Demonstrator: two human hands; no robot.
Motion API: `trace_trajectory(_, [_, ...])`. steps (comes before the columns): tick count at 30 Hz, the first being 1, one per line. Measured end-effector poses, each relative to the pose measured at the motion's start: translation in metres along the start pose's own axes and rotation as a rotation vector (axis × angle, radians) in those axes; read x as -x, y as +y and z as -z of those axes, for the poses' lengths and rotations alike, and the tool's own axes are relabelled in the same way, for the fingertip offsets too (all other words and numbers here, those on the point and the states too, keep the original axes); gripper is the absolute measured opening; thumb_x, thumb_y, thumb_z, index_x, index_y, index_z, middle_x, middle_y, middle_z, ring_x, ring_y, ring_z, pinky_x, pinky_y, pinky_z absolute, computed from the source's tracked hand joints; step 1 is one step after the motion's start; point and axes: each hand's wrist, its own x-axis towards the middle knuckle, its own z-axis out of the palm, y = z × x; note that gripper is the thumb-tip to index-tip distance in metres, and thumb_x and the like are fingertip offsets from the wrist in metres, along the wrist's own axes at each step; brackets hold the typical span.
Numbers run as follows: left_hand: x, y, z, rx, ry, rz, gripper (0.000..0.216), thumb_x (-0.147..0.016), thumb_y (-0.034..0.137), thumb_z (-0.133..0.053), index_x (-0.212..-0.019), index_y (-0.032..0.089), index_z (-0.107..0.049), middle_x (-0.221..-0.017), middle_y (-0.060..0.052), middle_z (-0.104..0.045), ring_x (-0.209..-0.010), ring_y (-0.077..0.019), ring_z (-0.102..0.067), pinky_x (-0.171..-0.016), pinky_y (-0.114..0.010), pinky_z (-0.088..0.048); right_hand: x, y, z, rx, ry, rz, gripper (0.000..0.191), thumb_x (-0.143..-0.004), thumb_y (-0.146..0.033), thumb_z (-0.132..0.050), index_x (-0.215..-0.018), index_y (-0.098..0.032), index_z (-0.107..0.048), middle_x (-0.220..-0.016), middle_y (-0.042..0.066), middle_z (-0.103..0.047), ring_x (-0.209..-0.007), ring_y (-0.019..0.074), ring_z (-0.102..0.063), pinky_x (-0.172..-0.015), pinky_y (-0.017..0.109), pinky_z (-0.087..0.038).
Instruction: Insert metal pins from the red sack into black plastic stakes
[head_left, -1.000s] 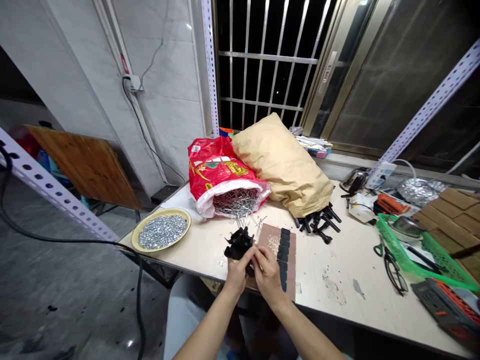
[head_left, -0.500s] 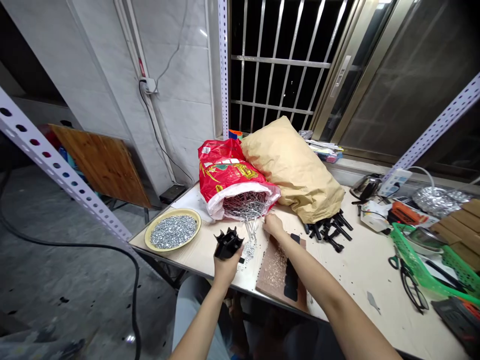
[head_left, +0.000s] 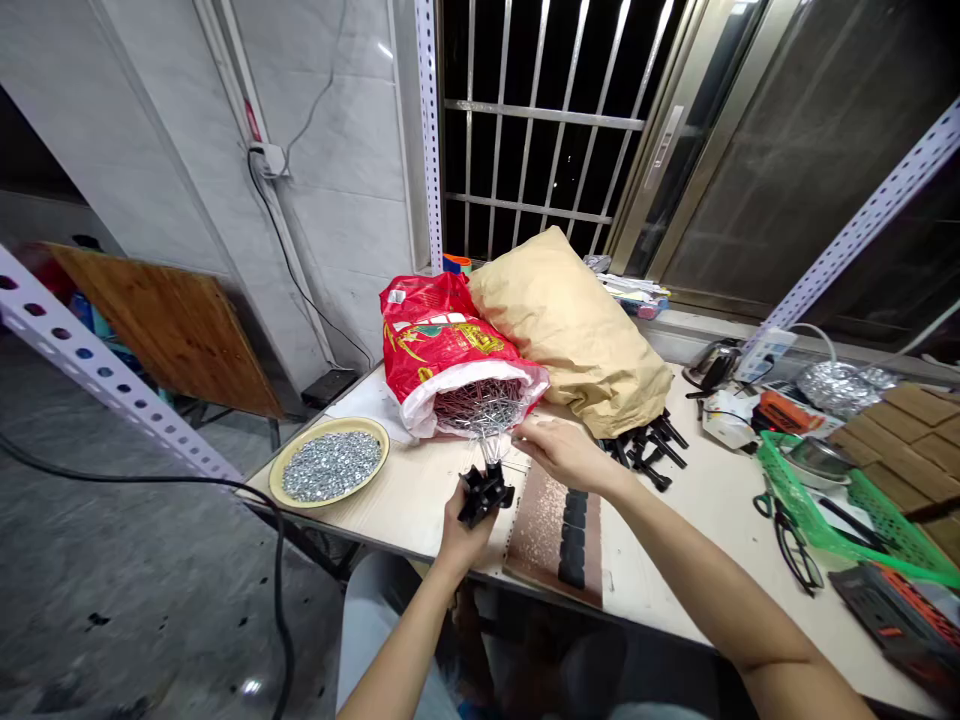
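Note:
My left hand (head_left: 466,530) is closed around a black plastic part with several fins (head_left: 484,492), held above the front of the table. Thin metal rods (head_left: 491,446) show just behind this part, at the mouth of a red bag (head_left: 450,335). More rods, silvery and reddish, fill the bag's opening. To the right of the rods is my right hand (head_left: 559,450), its fingers stretched out to the left; no object shows in them. Beneath it lies a brown board (head_left: 536,530) with pale specks and a dark strip (head_left: 574,540).
A yellow dish (head_left: 277,485) of small silvery pieces (head_left: 330,466) stands at the left edge. Behind is a large tan sack (head_left: 570,320), with black parts (head_left: 649,450) beside it. A green basket (head_left: 780,490), scissors (head_left: 795,550) and a dark tool case (head_left: 892,610) are on the right.
My left hand has moved right with the black part, which now tilts toward the rods. My right hand's fingers have straightened near the bag mouth. The view has shifted slightly right.

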Motion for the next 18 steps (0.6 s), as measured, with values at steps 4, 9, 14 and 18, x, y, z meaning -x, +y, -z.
trace_trajectory(4, [0.003, -0.002, 0.002, -0.187, -0.069, -0.156, 0.036, -0.065, 0.02, -0.06, -0.1, 0.017, -0.052, -0.087, -0.004, -0.064, -0.08, -0.0186, -0.061, -0.073, -0.031, -0.048, 0.001, -0.015, 0.027, 0.23, -0.176, 0.196, 0.02, -0.088, -0.03, -0.045, -0.082, -0.018, -0.061, -0.078, 0.003, -0.062, -0.074, 0.0135, -0.055, -0.064, 0.022, -0.034])
trace_trajectory(9, [0.005, -0.003, 0.0, -0.281, -0.108, -0.259, 0.035, -0.067, 0.018, -0.056, -0.102, 0.017, -0.052, -0.088, -0.005, -0.061, -0.08, -0.0185, -0.06, -0.071, -0.03, -0.048, -0.009, -0.028, 0.027, 0.429, -0.28, 0.229, 0.014, -0.081, -0.021, -0.054, -0.07, -0.015, -0.061, -0.071, 0.004, -0.061, -0.064, 0.0124, -0.054, -0.054, 0.023, -0.029])
trace_trajectory(14, [0.005, -0.004, -0.003, -0.287, -0.08, -0.254, 0.036, -0.067, 0.018, -0.056, -0.103, 0.017, -0.05, -0.089, -0.005, -0.061, -0.082, -0.0187, -0.06, -0.072, -0.031, -0.048, -0.013, -0.033, 0.019, 0.347, -0.221, 0.239, 0.008, -0.081, -0.012, -0.05, -0.081, -0.014, -0.058, -0.077, 0.005, -0.061, -0.069, 0.0127, -0.055, -0.056, 0.022, -0.031])
trace_trajectory(18, [0.006, -0.003, -0.003, -0.244, -0.055, -0.198, 0.033, -0.068, 0.021, -0.058, -0.1, 0.017, -0.051, -0.085, -0.003, -0.062, -0.076, -0.0173, -0.06, -0.068, -0.028, -0.048, -0.011, -0.026, 0.014, 0.165, -0.109, 0.205, 0.017, -0.08, -0.019, -0.055, -0.097, -0.017, -0.056, -0.09, 0.005, -0.062, -0.079, 0.0151, -0.057, -0.063, 0.022, -0.037])
